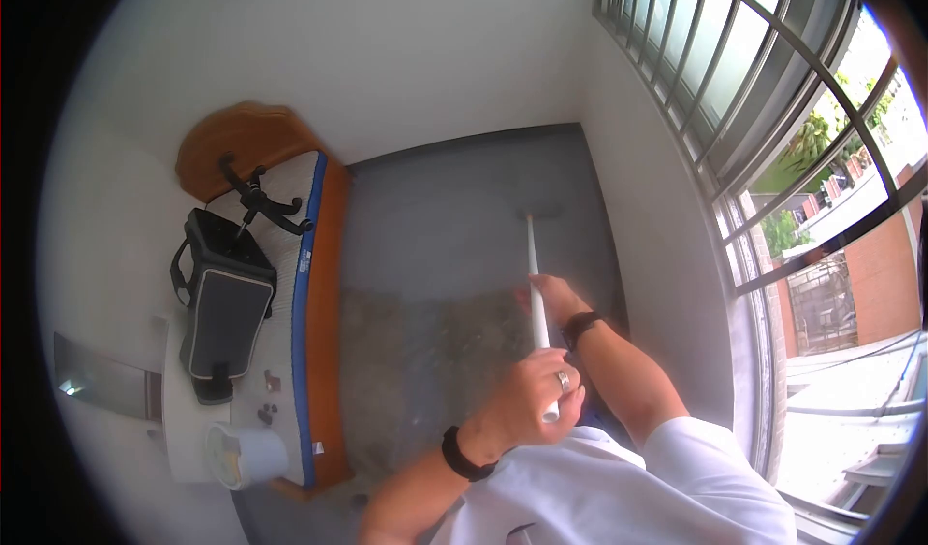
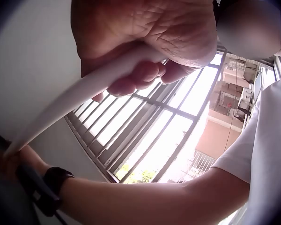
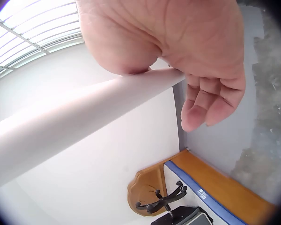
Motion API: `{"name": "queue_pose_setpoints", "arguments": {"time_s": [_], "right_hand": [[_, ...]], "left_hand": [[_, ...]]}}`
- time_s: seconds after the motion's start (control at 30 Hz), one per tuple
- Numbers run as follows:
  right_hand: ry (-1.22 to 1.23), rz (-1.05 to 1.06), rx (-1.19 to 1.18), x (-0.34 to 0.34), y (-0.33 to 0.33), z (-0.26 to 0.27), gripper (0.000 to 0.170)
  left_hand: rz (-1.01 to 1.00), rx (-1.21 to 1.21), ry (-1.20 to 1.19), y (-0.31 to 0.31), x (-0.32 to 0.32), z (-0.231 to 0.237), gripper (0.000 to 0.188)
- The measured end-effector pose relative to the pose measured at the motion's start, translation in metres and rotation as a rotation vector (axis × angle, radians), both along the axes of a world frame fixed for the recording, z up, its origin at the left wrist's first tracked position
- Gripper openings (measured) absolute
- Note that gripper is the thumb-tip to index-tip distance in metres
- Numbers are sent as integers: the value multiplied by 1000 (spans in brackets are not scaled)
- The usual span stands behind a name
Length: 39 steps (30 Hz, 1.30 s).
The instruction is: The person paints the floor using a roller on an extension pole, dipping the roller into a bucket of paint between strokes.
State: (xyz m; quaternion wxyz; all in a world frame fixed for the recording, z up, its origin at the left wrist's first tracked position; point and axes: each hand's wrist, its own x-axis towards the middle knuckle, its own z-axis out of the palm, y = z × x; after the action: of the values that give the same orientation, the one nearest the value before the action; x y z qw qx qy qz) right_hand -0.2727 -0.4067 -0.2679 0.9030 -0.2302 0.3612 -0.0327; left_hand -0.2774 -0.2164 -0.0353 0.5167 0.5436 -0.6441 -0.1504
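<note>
A long-handled paint roller with a white pole slants away from the body. Its blurred grey head rests on the floor near the far wall. My left hand, with a ring on one finger, grips the pole near its butt end; the left wrist view shows its fingers curled round the white pole. Farther along, my right hand holds the pole between thumb and fingers. In the right wrist view, the other fingers bend loosely below it.
Smooth grey floor covers the far part; mottled concrete lies nearer. At left, a wooden bed frame carries a blue-edged mattress, an upturned office chair and a white bucket. A barred window lines the right wall.
</note>
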Motion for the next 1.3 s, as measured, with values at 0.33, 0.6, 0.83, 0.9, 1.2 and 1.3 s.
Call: {"name": "queue_pose_setpoints", "arguments": {"time_s": [0.33,0.6,0.83,0.9,1.2,1.3], "right_hand": [[-35,-128,-221,12,71,30,16],[49,-188,16,56,65,24,7],[-9,-150,113,98,26,-11,7],[-52,-30,-161,106,11,-8,8],[-41,-67,25,140,-46,31,25],[-94,-101,110,139,-63,27,32]], "left_hand": [[-16,23,65,82,-1,31,16],[11,107,80,77,37,33,13],[69,141,117,30,81,7,13],[89,157,137,14,96,2,19],[147,138,73,-83,155,-45,13],[158,130,54,-116,169,-58,12]]}}
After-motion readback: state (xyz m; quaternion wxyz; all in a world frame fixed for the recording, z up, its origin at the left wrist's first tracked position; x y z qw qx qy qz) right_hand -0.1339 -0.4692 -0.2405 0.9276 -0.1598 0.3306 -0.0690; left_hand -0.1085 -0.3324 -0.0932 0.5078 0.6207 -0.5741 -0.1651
